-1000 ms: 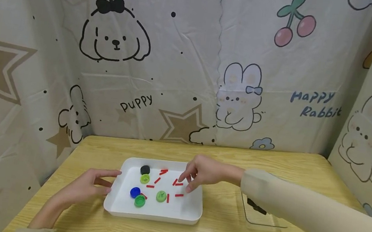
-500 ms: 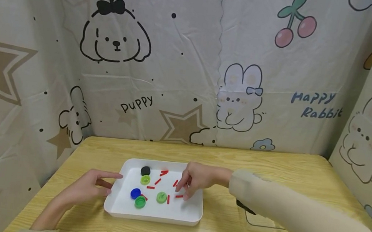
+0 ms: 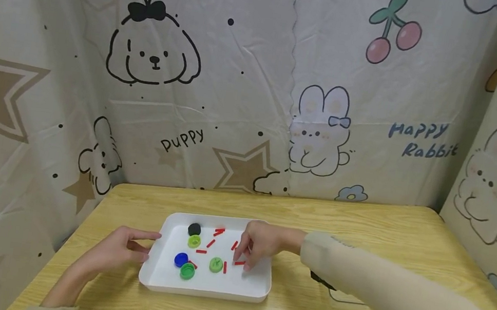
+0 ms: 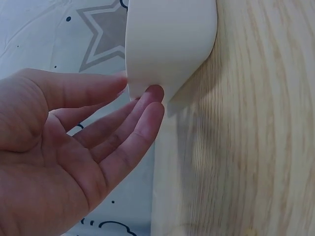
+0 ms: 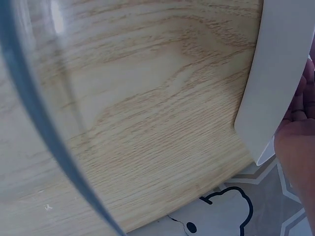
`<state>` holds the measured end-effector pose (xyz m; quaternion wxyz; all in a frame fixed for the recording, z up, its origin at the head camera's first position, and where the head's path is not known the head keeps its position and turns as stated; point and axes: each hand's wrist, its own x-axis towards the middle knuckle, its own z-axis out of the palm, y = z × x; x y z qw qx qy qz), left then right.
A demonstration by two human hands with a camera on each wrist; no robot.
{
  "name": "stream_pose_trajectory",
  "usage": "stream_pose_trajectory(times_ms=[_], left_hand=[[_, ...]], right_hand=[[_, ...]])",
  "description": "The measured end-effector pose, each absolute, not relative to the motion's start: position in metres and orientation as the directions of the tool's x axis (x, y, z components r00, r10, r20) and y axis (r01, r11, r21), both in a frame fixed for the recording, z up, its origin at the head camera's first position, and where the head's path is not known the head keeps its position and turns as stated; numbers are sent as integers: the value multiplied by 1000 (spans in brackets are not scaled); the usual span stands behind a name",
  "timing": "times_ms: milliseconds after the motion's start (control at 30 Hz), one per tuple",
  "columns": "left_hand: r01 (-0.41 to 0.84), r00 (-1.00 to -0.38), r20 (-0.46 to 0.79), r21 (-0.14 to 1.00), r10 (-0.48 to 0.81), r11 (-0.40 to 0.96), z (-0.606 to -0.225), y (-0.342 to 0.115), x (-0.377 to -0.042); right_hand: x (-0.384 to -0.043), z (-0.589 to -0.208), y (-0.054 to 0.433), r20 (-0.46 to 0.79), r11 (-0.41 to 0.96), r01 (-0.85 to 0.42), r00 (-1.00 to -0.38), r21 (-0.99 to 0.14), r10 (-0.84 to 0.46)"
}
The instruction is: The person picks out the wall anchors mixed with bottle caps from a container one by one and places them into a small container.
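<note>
A white tray (image 3: 204, 289) lies on the table, holding several short red sticks and round caps. My left hand (image 3: 118, 250) touches the tray's left end with outstretched fingers; in the left wrist view, thumb and fingertips meet its outer wall (image 4: 170, 39). Inside the right part of the tray, my right hand (image 3: 261, 242) pinches a red stick (image 3: 240, 263), index finger at one end and thumb at the other. Left of that stick are an upright-lying red stick (image 3: 225, 267) and a light green cap (image 3: 216, 265). The right wrist view hides most of the right hand's fingers.
Other caps in the tray are black (image 3: 194, 229), yellow-green (image 3: 194, 241), blue (image 3: 181, 259) and green (image 3: 187, 271). Partly under the right forearm stands a clear container (image 3: 347, 297) with a black thing (image 3: 320, 278) at it. A printed cloth (image 3: 246, 98) hangs behind the table.
My right hand has moved down and toward me within the tray, from above the farther red sticks to the nearer one. My left hand stays at the tray's left end.
</note>
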<state>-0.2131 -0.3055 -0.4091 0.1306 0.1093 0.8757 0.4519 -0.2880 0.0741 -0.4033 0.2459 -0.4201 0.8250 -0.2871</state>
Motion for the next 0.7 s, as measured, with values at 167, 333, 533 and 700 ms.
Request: stream_pose_trajectory(times_ms=[167, 333, 533, 700], left_hand=[[60, -943, -133, 832, 304, 551, -410, -307, -213], [50, -947, -136, 833, 291, 551, -410, -306, -212], [53, -946, -134, 834, 295, 549, -409, -306, -212], [57, -943, -134, 837, 304, 545, -409, -307, -212]], right_hand=[[-289, -407, 73, -166, 500, -561, -540, -660, -825], [-292, -410, 73, -174, 519, -555, -556, -650, -813], [-292, -411, 70, -168, 534, -612, -552, -583, -817], [-291, -412, 65, -168, 552, -631, -563, -546, -809]])
